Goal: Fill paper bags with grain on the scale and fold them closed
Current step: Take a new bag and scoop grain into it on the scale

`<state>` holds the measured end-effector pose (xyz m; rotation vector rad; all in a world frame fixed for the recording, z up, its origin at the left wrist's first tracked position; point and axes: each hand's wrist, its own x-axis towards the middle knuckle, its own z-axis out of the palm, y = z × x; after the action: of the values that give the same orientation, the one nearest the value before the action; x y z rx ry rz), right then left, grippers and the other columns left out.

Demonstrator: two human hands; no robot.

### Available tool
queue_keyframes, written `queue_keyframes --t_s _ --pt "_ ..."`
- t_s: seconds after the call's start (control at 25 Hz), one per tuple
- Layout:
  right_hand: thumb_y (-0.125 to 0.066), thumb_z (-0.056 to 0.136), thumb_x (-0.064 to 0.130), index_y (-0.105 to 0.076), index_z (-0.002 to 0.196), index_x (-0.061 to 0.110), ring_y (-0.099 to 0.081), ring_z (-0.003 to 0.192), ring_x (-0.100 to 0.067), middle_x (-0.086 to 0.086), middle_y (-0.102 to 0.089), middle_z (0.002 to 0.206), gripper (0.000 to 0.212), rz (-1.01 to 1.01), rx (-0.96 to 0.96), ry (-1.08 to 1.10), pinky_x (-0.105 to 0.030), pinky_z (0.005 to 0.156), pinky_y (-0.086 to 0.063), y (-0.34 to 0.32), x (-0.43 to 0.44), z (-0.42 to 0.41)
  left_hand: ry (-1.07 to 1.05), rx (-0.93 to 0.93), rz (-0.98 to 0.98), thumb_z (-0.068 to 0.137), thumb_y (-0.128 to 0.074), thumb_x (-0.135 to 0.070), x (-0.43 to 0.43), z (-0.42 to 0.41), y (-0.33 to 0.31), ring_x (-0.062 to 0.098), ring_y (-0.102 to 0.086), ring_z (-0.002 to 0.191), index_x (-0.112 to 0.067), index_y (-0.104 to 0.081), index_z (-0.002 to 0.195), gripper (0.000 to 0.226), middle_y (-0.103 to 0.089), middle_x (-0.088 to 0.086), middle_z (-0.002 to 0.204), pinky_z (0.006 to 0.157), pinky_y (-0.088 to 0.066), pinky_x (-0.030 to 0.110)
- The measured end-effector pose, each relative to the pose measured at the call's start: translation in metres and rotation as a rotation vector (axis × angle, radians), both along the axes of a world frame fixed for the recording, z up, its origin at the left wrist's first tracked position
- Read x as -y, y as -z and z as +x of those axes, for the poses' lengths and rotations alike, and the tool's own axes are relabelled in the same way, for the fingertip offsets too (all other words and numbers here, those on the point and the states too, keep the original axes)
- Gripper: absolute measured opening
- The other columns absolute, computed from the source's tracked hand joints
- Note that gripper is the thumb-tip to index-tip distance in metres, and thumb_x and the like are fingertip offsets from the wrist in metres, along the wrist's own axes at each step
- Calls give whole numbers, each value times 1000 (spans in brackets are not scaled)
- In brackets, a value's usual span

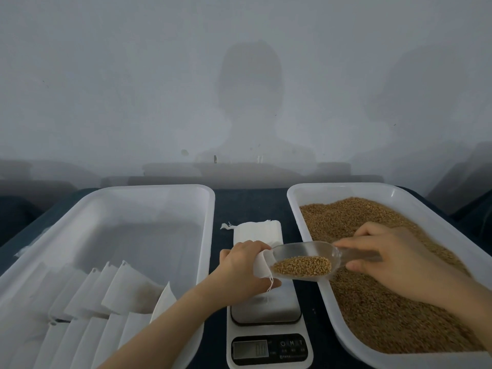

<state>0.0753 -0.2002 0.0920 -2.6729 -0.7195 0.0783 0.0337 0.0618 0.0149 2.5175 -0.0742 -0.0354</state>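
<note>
I'm looking in through the head cam from my desk. The left hand (241,265) is pinching a small white paper bag (262,266) by its mouth and holding it open over the scale (267,310) platform. I can't tell if the bag's bottom is touching the platform. The right hand (394,259) is gripping the handle of a clear plastic scoop (306,253), fingers curled round it. The scoop's lip is sitting right at the bag's mouth with a part-load of grain (303,265) in the bowl.

Handling-wise, I'm guessing the bag is super light and floppy, so the rim is the only sensible place to hold it. The grain is loose and probably pouring fast, so I'd be tipping slowly to avoid spilling it onto the scale.

The rest of the grain is heaped in the white tray (300,198) on the right. A stack of empty bags (255,231) is lying just behind the scale, and more bags (125,286) are lined up in the left tray (159,188).

Writing: the scale's buttons are showing what look like a power symbol, M and T. The tiny print underneath and the display (250,349) digits are too blurry for me to read.
</note>
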Motion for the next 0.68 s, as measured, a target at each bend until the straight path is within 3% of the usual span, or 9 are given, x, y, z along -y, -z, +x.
queue_keyframes --t_s 0.2,0.32,0.44,0.6,0.68 --pt "-55 85 51 -46 122 59 -33 107 -7 30 -44 95 39 -126 89 18 -34 97 -37 -4 -10 -3 56 5 44 76 -70 -54 2 -2 2 -3 -30 98 -35 -35 125 63 -32 -24 109 97 -20 24" --pt "-53 86 52 -45 123 59 -30 106 -7 31 -43 94 39 -164 120 16 -35 99 -34 -11 -14 -4 67 -54 -43 74 -69 -57 2 -4 -1 -1 -34 97 -40 -32 120 61 -35 -22 109 92 -31 25" --pt "-52 85 55 -45 123 60 -32 104 -7 31 -42 93 38 -200 156 -16 -36 101 -34 -19 -15 -4 73 -94 -160 72 -71 -56 -1 -5 -3 14 -47 106 -41 -37 117 59 -48 -15 115 92 -49 32" --pt "-53 85 55 -45 123 59 -29 102 -7 31 -42 93 39 -234 172 -44 -31 96 -33 -30 -16 1 99 -109 -197 65 -77 -55 -4 -6 -3 18 -52 108 -44 -40 120 67 -50 -13 120 91 -53 36" --pt "-54 85 54 -47 123 57 -29 101 -6 30 -42 93 39 -250 171 -57 -30 92 -32 -34 -17 3 120 -108 -200 64 -79 -53 -5 -6 -2 14 -52 107 -43 -40 123 71 -50 -16 120 90 -53 30"
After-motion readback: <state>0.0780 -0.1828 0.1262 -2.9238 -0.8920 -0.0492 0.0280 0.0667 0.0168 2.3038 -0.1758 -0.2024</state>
